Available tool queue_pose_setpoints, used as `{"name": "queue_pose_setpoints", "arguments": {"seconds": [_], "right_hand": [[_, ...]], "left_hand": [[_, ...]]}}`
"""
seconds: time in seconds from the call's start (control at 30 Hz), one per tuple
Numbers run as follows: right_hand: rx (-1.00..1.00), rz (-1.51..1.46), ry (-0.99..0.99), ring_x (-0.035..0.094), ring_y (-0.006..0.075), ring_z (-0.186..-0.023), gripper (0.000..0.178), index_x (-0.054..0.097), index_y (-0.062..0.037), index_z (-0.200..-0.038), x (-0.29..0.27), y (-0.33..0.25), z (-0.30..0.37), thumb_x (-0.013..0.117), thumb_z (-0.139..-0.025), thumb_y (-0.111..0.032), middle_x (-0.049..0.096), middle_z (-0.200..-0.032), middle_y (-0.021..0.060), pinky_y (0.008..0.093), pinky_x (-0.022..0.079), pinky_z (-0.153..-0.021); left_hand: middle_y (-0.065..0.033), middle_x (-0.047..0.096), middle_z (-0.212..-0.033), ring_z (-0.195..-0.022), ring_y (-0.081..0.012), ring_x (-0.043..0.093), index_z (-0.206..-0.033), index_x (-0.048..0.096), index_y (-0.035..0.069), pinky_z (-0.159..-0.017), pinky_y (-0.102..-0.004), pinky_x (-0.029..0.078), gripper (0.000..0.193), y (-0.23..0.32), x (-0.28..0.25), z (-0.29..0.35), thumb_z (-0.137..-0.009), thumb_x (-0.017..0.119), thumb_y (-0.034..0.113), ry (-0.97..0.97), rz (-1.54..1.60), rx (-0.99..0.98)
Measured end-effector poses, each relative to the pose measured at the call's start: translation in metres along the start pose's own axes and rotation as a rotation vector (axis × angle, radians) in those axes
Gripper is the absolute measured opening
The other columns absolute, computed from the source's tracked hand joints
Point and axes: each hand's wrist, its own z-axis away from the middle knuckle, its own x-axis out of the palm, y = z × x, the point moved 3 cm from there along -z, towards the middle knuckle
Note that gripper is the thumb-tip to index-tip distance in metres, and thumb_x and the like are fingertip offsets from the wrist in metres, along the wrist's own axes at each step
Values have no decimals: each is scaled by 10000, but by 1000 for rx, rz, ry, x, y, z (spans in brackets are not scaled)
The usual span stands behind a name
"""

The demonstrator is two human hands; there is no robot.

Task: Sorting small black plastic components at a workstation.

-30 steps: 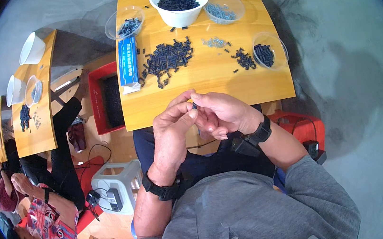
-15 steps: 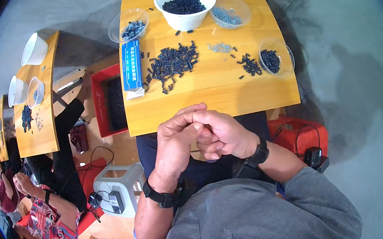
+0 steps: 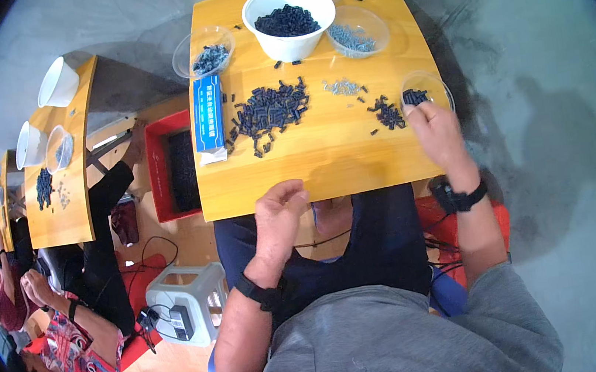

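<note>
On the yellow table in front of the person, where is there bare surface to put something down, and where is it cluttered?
Bare wood runs along the near edge of the yellow table, between the left hand and the right hand, below the pile of dark pieces. The far side is crowded: white bowl, clear dishes, blue box.

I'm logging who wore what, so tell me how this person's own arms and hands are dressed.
Both hands are bare, no gloves. The left hand and right hand each carry a black band at the wrist. Forearms are bare; grey sleeves are pushed up near the elbows.
</note>
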Motion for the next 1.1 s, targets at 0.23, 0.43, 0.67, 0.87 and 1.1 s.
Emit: {"name": "queue_pose_setpoints", "arguments": {"seconds": [0.23,0.43,0.67,0.87,1.1], "right_hand": [[68,345,-30,629,383,-768,324,645,-5,-809,-11,49,-32,622,-824,-327,647,-804,219,436,489,-676],[-223,61,91,608,382,-723,174,622,-45,-767,24,15,-38,594,-817,-209,615,-735,187,436,482,-645],[-527,-130,-65,593,356,-746,88,613,-54,-785,132,-70,-34,574,-812,-127,590,-764,162,450,474,-654],[-511,-28,-159,588,339,-754,77,647,-58,-841,162,-92,-35,606,-796,-105,580,-763,134,434,468,-675],[-529,47,-141,604,358,-729,100,623,-72,-738,173,-96,-38,595,-797,-149,585,-746,159,475,485,-648]], "left_hand": [[-60,612,-802,-575,-110,542,-1001,617,-50,-513,-230,429,197,6,-17,-21,-849,614,75,105,45,-7],[-82,647,-842,-685,-130,620,-976,627,-42,-589,-242,479,176,-10,-31,-42,-858,608,88,148,64,26],[-78,665,-836,-760,-144,660,-949,639,-27,-609,-232,499,168,-5,-31,-43,-874,597,118,117,92,-12],[-63,654,-852,-793,-145,668,-929,630,-10,-589,-218,498,135,-8,-33,-43,-871,619,112,112,103,-10],[-90,686,-822,-589,-85,560,-932,646,-16,-537,-217,481,168,-14,-32,-46,-872,602,134,132,83,3]]}}
